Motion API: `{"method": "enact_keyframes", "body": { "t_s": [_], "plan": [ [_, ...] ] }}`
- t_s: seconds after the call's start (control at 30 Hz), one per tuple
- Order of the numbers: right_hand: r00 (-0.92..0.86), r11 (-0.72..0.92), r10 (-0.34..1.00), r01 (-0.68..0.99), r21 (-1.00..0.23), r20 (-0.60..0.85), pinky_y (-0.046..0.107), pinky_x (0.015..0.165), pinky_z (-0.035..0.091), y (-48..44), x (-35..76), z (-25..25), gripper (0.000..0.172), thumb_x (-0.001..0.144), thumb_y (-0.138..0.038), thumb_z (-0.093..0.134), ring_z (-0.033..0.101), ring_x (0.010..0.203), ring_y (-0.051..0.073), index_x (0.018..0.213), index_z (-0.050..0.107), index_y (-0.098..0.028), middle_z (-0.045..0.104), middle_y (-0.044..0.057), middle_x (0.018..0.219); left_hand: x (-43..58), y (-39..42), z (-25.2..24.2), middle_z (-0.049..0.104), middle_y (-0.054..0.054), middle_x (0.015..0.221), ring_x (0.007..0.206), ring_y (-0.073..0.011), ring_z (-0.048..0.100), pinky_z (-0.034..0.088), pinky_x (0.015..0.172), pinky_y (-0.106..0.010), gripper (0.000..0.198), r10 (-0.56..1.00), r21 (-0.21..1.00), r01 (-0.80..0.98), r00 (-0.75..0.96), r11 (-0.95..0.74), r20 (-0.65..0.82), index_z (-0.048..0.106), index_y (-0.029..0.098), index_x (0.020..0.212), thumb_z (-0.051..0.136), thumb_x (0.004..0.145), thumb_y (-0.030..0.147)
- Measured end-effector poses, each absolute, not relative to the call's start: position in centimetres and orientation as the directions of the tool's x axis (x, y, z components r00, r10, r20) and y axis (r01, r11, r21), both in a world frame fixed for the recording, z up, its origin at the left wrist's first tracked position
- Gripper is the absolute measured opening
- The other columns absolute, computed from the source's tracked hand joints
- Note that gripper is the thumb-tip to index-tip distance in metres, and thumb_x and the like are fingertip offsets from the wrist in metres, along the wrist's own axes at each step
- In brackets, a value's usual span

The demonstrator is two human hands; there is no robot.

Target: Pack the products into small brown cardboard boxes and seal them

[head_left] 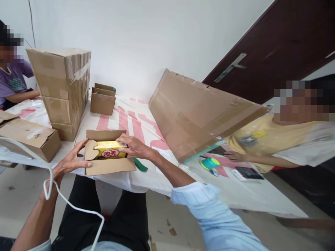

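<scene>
An open cardboard box (111, 168) lies near the front edge of the table, its flaps spread. Inside it is a yellow packet (108, 145) with red and white printing. My left hand (74, 160) holds the box's left end, fingers at the back corner and thumb on the front flap. My right hand (133, 146) reaches in from the right, its fingers bent over the packet's right end; the fingertips are partly hidden. Just right of the box lies a flat green object (140, 164), its kind unclear.
Taped cartons (56, 80) are stacked at left, beside a closed carton (31, 136). Small open boxes (103, 103) stand behind. A large cardboard sheet (199, 111) leans at right. Beyond it are tape (209, 163), a phone (248, 173) and a co-worker's hand (235, 156). A white cable (78, 209) crosses my left forearm.
</scene>
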State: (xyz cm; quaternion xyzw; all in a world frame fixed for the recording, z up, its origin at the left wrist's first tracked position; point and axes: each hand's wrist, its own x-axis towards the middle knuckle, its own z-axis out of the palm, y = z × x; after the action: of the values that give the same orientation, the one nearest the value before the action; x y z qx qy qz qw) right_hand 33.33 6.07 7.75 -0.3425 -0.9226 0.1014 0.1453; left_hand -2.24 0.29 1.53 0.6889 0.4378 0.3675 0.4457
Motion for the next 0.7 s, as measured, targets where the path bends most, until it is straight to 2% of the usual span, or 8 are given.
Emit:
{"method": "enact_keyframes", "body": {
  "t_s": [0.13,0.23,0.4,0.5,0.63,0.7],
  "plan": [
    [-0.529,0.697,0.717,0.539,-0.473,0.454,0.039,0.095,0.056,5.7,35.0,9.8,0.034,0.1,-0.032,0.066,0.065,0.112,0.024,0.133,0.07,-0.024,0.068,0.009,0.12,-2.0,0.6,1.8,0.043,-0.017,0.172,0.157,-0.0456,0.043,0.048,0.12,-0.061,0.115,0.931,0.941,0.249,0.34,-0.228,0.136,0.034,0.029,0.17,0.089,0.074,0.057],
    [-0.362,0.649,0.758,0.508,-0.567,0.543,0.038,0.091,0.058,5.9,36.0,11.3,0.039,0.1,-0.045,0.067,0.065,0.114,0.025,0.133,0.072,-0.024,0.068,0.01,0.123,-1.4,1.3,2.3,0.041,-0.018,0.173,0.159,-0.0464,0.04,0.047,0.12,-0.064,0.118,0.94,0.937,0.281,0.324,-0.205,0.108,0.034,0.028,0.17,0.09,0.071,0.059],
    [-0.23,0.618,0.78,0.425,-0.661,0.582,0.038,0.087,0.06,6.6,36.0,12.2,0.05,0.096,-0.059,0.069,0.068,0.109,0.025,0.128,0.077,-0.021,0.07,0.011,0.121,-0.3,3.9,3.2,0.038,-0.019,0.174,0.161,-0.0443,0.037,0.052,0.115,-0.06,0.117,0.922,0.939,0.264,0.371,-0.222,0.113,0.032,0.029,0.17,0.089,0.072,0.057],
    [-0.173,0.607,0.789,0.368,-0.704,0.59,0.037,0.086,0.061,6.8,35.6,12.0,0.054,0.093,-0.062,0.072,0.068,0.11,0.026,0.127,0.078,-0.021,0.07,0.011,0.122,-0.1,6.1,3.4,0.044,-0.02,0.17,0.16,-0.0437,0.04,0.056,0.111,-0.058,0.12,0.911,0.951,0.223,0.395,-0.215,0.114,0.031,0.029,0.17,0.09,0.069,0.056],
    [-0.117,0.592,0.798,0.328,-0.736,0.591,0.037,0.087,0.061,7.1,36.1,11.9,0.056,0.09,-0.065,0.074,0.069,0.107,0.024,0.125,0.078,-0.021,0.07,0.011,0.122,-1.0,8.7,3.7,0.052,-0.023,0.163,0.157,-0.045,0.044,0.048,0.119,-0.062,0.127,0.932,0.945,0.252,0.345,-0.207,0.112,0.032,0.025,0.17,0.094,0.063,0.056],
    [-0.106,0.582,0.806,0.315,-0.75,0.582,0.037,0.087,0.061,7.3,36.7,12.0,0.057,0.089,-0.066,0.074,0.069,0.103,0.023,0.124,0.079,-0.021,0.07,0.01,0.119,-1.9,9.8,4.0,0.051,-0.025,0.164,0.156,-0.0445,0.045,0.041,0.125,-0.064,0.126,0.944,0.934,0.273,0.295,-0.23,0.146,0.032,0.021,0.169,0.094,0.065,0.057]
  ]
}}
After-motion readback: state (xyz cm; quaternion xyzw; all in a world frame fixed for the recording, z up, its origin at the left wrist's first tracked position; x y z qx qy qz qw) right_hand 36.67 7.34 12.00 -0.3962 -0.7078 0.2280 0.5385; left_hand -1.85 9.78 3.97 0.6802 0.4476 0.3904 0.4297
